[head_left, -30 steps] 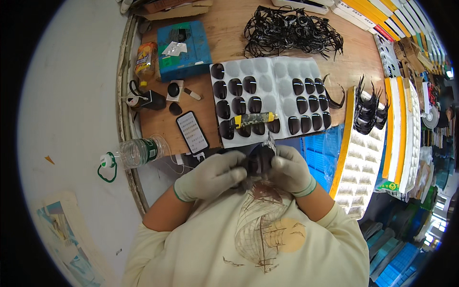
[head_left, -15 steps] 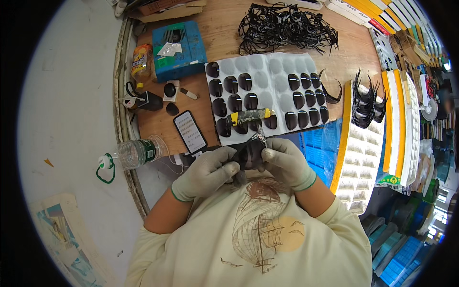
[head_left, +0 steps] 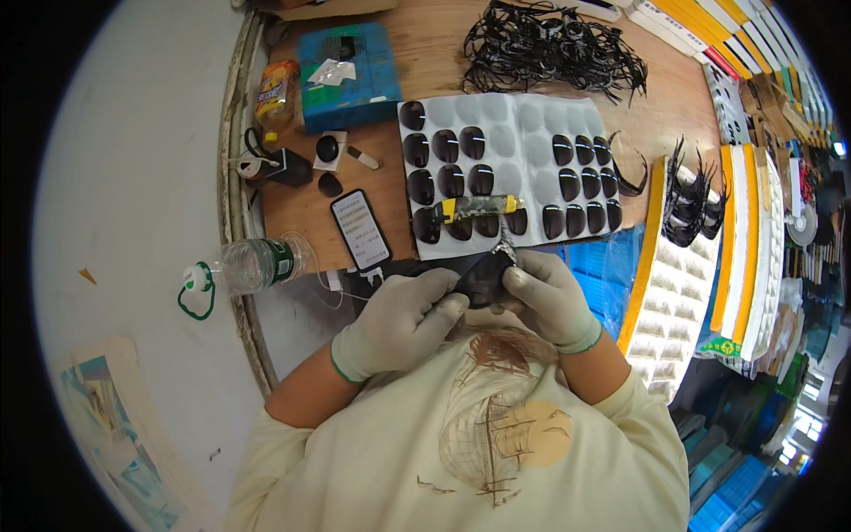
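Gloved in thin grey-white, my left hand (head_left: 403, 319) and my right hand (head_left: 551, 301) are closed by fingertips on a dark sunglasses piece (head_left: 483, 280) in front of my chest. It looks like a black frame with a dark lens; the fingers hide much of it. A shiny patterned strip rises from it beside my right fingers. Just beyond lies a pale lens sheet (head_left: 514, 191) with rows of dark lenses (head_left: 450, 180), some of its round places bare. Across its near rows rests a yellow-ended tool (head_left: 479, 208) with a mottled middle.
Black spectacle frames (head_left: 554, 53) lie heaped at the back. To the left are a phone (head_left: 361, 230), a blue box (head_left: 350, 80), a drink bottle (head_left: 277, 93) and a clear jug (head_left: 257, 266). A white compartment tray (head_left: 669, 301) with black frames stands right.
The bench has shifted right and slightly up in the picture. Both hands keep hold of the sunglasses piece, which is turned differently, with less of its lens showing.
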A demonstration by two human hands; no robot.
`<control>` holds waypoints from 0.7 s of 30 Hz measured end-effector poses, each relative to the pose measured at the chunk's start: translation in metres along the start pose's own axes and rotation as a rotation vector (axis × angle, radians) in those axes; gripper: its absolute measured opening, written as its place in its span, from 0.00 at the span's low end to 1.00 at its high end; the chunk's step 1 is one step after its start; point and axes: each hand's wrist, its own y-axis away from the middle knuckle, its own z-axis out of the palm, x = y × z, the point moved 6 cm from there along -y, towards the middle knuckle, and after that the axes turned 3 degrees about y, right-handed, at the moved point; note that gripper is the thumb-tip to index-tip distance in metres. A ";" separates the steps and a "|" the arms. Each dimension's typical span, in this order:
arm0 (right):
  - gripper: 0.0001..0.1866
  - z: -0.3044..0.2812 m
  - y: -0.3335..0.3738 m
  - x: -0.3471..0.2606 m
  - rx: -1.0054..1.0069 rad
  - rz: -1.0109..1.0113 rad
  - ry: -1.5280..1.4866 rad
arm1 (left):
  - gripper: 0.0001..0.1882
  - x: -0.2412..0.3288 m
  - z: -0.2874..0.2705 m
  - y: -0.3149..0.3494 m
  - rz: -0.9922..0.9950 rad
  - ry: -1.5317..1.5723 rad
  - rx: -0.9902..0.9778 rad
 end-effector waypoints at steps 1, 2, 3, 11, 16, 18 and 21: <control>0.14 0.000 0.002 -0.002 -0.007 -0.012 0.039 | 0.09 -0.002 0.001 0.000 -0.040 0.011 -0.025; 0.14 0.003 0.006 -0.009 -0.028 -0.062 0.044 | 0.10 -0.005 0.002 0.001 -0.079 0.023 -0.049; 0.14 0.007 0.009 -0.017 -0.032 -0.095 0.060 | 0.10 -0.001 0.002 0.000 -0.078 0.037 -0.051; 0.19 0.017 0.027 -0.056 -0.150 -0.190 0.198 | 0.09 0.032 -0.001 -0.005 0.097 0.046 0.000; 0.15 0.013 0.028 -0.052 -0.078 -0.097 0.358 | 0.10 0.039 0.000 -0.007 0.166 -0.033 0.037; 0.13 0.009 0.021 -0.046 -0.082 -0.124 0.320 | 0.11 0.040 0.001 -0.007 0.181 -0.092 0.057; 0.13 0.013 0.013 -0.048 -0.106 -0.060 0.187 | 0.09 0.033 0.005 -0.009 0.194 -0.065 0.082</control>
